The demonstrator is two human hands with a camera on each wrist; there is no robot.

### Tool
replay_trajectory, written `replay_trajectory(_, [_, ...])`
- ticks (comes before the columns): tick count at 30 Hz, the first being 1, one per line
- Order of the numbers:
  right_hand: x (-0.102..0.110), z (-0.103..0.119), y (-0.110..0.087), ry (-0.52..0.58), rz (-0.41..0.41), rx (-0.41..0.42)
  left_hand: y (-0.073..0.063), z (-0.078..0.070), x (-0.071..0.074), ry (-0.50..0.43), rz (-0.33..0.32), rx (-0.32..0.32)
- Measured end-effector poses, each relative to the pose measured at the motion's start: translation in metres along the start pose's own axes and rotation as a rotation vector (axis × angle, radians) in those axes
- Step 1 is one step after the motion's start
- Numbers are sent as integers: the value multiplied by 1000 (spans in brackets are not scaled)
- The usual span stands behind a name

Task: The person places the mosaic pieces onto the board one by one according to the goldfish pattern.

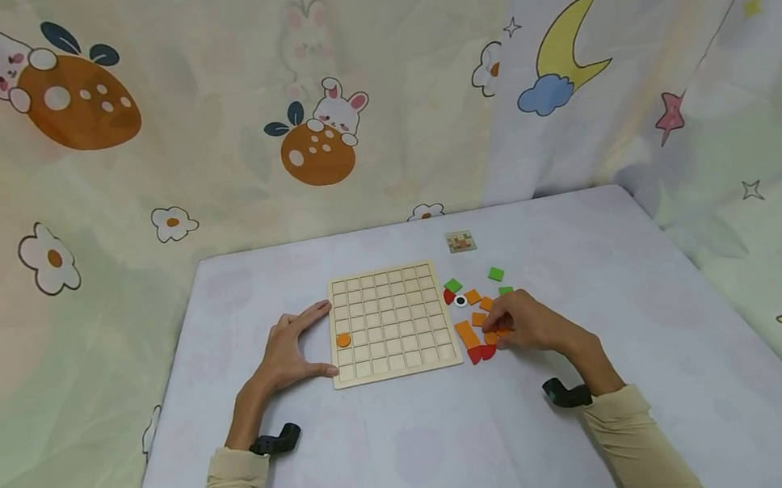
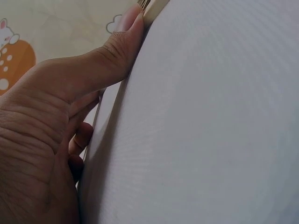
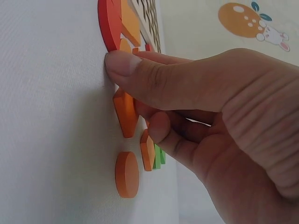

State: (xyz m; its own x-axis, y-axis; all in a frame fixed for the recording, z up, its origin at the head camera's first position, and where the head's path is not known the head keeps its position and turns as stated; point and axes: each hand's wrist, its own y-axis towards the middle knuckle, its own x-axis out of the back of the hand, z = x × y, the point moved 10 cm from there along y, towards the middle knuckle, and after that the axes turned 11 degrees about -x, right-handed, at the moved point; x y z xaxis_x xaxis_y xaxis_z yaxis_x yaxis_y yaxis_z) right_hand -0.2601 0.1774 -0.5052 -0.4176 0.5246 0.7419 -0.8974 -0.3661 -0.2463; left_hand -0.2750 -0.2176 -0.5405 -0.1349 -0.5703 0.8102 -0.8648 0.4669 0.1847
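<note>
A square wooden grid board [image 1: 395, 323] lies on the white-covered table, with one round orange piece [image 1: 343, 340] in a cell near its left edge. My left hand [image 1: 289, 356] is spread along that edge, thumb and fingertips against the rim; the left wrist view shows the thumb [image 2: 124, 44] on the board's edge. To the right of the board, my right hand [image 1: 527, 323] reaches low among loose pieces. Its thumb and fingers are bent around orange pieces [image 3: 125, 114]; I cannot tell whether they pinch one. A round orange piece [image 3: 127, 175] stands apart from the fingers.
Red pieces [image 1: 488, 352], an orange rectangle [image 1: 467, 335], a white ring-like eye piece [image 1: 460, 301] and green squares [image 1: 495, 273] lie scattered right of the board. Behind them is a small patterned card [image 1: 461, 241]. Printed cloth [image 1: 216, 135] hangs behind the table.
</note>
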Motion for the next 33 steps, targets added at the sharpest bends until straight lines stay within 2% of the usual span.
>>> replay_trajectory(11, [1, 3, 0, -9, -11, 12, 2, 1, 0, 12, -1, -4])
replay_trajectory(23, [10, 7, 1, 20, -89, 82, -1, 0, 1, 16, -16, -12])
replay_trajectory(33, [12, 9, 5, 46, -132, 87, -1, 0, 0, 5, -16, -10])
